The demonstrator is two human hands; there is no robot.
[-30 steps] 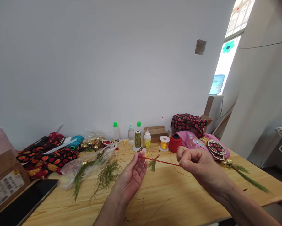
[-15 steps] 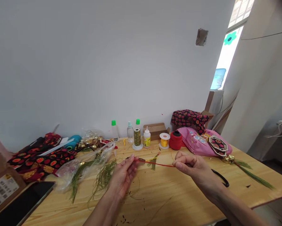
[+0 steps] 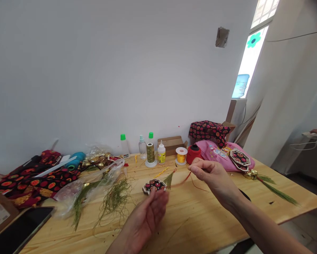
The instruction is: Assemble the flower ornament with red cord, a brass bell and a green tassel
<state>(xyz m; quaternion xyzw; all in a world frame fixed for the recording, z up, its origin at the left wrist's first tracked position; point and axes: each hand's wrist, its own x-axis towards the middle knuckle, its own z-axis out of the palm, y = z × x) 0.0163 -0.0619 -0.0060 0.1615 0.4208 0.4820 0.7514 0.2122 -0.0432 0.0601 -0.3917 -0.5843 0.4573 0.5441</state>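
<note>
In front of me is a small scalloped ornament (image 3: 154,185) with a light rim and dark patterned fabric. A red cord (image 3: 184,181) runs from its right side to my right hand (image 3: 210,176), where thumb and forefinger pinch it. My left hand (image 3: 149,215) is palm up with its fingers stretched out and slightly blurred. Its thumb tip overlaps the ornament's lower edge; whether it presses on it I cannot tell. Just behind the cord lies a small green tassel (image 3: 169,180) with a red loop, beside a yellow cord (image 3: 161,172).
Loose green threads (image 3: 115,197) and a plastic bag (image 3: 95,183) lie left. Along the wall stand a green thread spool (image 3: 150,153), a glue bottle (image 3: 161,154), a yellow spool (image 3: 181,156) and a red thread cone (image 3: 193,153). A finished-looking octagonal ornament (image 3: 240,159) rests on pink fabric (image 3: 211,150).
My left hand has loosened from the red cord and turned, fingers spreading. The ornament, edge-on before, now shows its patterned face. The cord has gone from taut to slack. The view has shifted slightly.
</note>
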